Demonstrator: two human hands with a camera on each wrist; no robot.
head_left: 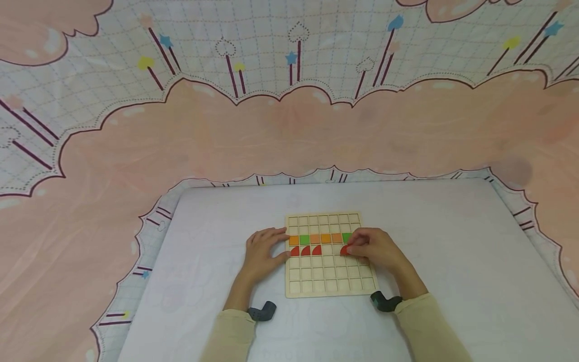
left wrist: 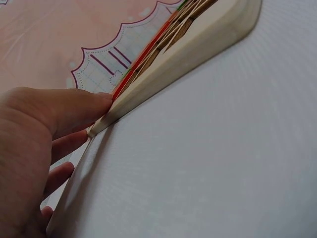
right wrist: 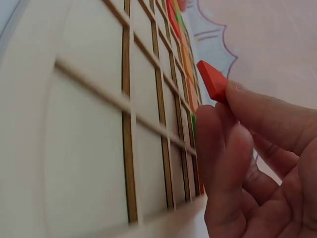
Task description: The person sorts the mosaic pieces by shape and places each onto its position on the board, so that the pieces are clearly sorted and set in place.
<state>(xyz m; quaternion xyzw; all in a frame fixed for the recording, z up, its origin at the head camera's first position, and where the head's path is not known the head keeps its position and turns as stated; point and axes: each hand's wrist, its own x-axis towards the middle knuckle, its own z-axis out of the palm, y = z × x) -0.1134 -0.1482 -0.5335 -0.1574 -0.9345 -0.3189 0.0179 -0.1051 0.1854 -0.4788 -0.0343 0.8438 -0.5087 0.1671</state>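
A wooden grid board (head_left: 309, 286) lies on the table. One row holds orange, light orange and green squares (head_left: 304, 240); below it, three red quarter-circle pieces (head_left: 305, 251) fill the left cells. My left hand (head_left: 262, 251) rests at the board's left edge, its thumb (left wrist: 81, 108) touching the rim beside the red pieces. Over the right part of the board, my right hand (head_left: 377, 247) pinches another red quarter-circle piece (right wrist: 212, 82) between thumb and fingers. In the right wrist view this piece appears raised above the grid cells.
The white table (head_left: 217, 216) surrounds the board. A patterned pink and white cloth (head_left: 289, 130) lies beyond it. Each wrist wears a dark band device, the left one (head_left: 263, 311) near the board's lower left, the right one (head_left: 384, 301) by its lower right corner.
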